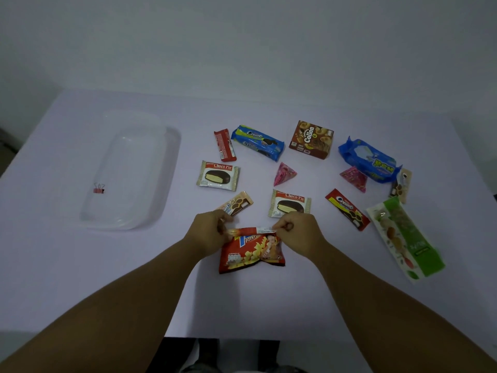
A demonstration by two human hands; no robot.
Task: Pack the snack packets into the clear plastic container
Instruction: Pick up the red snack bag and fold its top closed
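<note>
A red potato-chip bag (251, 251) lies near the table's front edge. My left hand (208, 231) and my right hand (297, 230) both pinch its top edge, one at each corner. The clear plastic container (131, 170) stands at the left, nothing inside it but a small red binder clip (98, 188). Loose snacks lie beyond my hands: two Choco Pie packets (218, 175) (290, 204), a blue cookie pack (258, 142), a brown Collon box (311, 139), a red wafer bar (224, 145).
Farther right lie two pink triangular packets (284, 174), a large blue bag (369, 160), a red cookie stick pack (347, 209), a green-and-white nut pouch (406, 238) and a small beige packet (236, 204). The table's front edge (220, 336) runs below my forearms.
</note>
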